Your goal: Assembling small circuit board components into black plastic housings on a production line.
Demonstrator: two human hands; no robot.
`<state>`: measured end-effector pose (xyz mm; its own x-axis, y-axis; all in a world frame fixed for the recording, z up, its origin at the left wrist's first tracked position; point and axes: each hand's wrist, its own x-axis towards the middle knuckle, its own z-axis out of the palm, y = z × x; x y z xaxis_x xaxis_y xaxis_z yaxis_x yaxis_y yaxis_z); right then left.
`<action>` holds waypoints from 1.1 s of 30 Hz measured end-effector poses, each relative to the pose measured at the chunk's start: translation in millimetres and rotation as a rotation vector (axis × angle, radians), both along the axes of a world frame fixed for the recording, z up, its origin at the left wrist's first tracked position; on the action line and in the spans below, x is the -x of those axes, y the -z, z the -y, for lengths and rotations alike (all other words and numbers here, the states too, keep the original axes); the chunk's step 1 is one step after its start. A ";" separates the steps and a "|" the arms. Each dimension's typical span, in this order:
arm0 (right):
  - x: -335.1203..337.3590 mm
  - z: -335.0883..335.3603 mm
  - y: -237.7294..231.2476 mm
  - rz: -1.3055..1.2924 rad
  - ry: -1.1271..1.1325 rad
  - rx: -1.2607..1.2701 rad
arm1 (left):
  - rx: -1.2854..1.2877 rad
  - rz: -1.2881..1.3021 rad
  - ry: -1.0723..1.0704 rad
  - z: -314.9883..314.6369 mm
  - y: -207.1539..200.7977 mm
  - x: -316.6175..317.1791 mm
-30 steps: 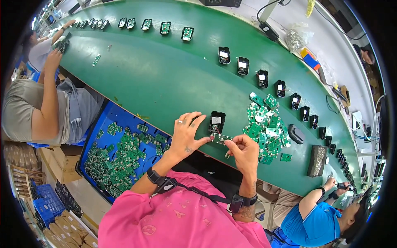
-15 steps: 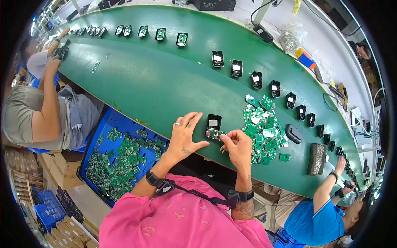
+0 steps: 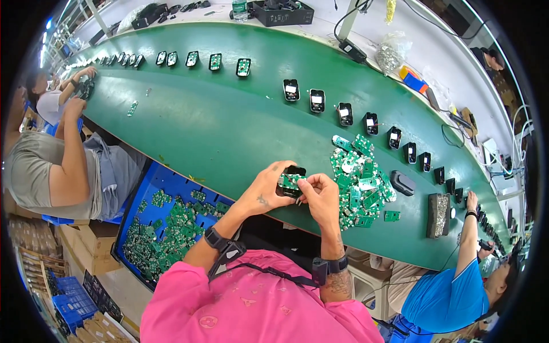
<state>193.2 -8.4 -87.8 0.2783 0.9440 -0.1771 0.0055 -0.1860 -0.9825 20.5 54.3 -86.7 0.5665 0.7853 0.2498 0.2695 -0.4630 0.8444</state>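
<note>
My left hand (image 3: 264, 191) is wrapped round the left side of a small black plastic housing (image 3: 295, 170) at the table's near edge. Between thumb and fingers of my right hand (image 3: 322, 198) is the right end of a green circuit board (image 3: 290, 182), which lies over the housing's opening. Whether the board sits fully inside cannot be made out, since my fingers cover part of it. Just right of my right hand spreads a heap of loose green circuit boards (image 3: 360, 197).
Black housings (image 3: 345, 114) line the green table (image 3: 229, 120) in a long curved row. A dark oval case (image 3: 402, 183) and a rough grey block (image 3: 438, 216) stand right of the heap. A blue bin (image 3: 128, 226) of boards sits lower left. Co-workers sit on both sides.
My left hand has closed from spread fingers onto the housing. My right hand has brought the circuit board over the housing's opening. The view has shifted slightly.
</note>
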 end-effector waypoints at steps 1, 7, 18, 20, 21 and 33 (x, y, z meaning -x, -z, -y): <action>-0.8 0.3 -0.7 -0.011 -0.009 -0.015 | 0.069 0.023 0.005 1.0 -1.6 -0.9; -1.7 6.4 -16.2 -0.020 0.014 -0.040 | 0.755 0.425 0.152 7.5 -6.8 -2.5; 15.8 24.5 -9.4 0.762 -0.093 -0.506 | 0.294 0.268 0.034 38.9 2.5 -15.9; 7.5 38.8 -15.4 0.673 -0.028 -0.365 | 0.272 0.244 0.095 30.6 27.8 -21.3; 1.8 47.1 -13.1 0.691 0.026 -0.360 | 0.265 0.244 0.150 33.6 21.3 -31.7; -0.3 75.6 4.0 0.865 0.075 -0.652 | 0.720 0.245 0.157 71.9 -7.1 -34.9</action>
